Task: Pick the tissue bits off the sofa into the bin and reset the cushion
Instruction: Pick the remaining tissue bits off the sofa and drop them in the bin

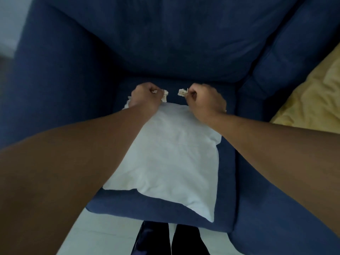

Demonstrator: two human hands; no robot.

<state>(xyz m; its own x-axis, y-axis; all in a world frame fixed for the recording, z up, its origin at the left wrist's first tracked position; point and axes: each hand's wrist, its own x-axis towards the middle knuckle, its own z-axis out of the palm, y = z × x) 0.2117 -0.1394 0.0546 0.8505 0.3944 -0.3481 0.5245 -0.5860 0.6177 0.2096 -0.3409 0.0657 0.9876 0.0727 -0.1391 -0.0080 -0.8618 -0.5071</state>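
Note:
A white cushion (pixel 165 153) lies flat on the seat of the blue sofa (pixel 165 43). Both my hands reach past its far edge, near the seat's back. My left hand (pixel 145 96) is curled and holds a crumpled tissue bit (pixel 165 95) that sticks out on its right side. My right hand (pixel 204 100) pinches another tissue bit (pixel 182 92) at its fingertips. The two bits are a short gap apart. No bin is in view.
A yellow cushion or blanket (pixel 312 96) lies at the right on the neighbouring sofa part. The sofa's arms (pixel 46 80) rise on both sides of the seat. Pale floor (pixel 103 236) and my dark-clothed legs (pixel 165 240) show below the seat's front edge.

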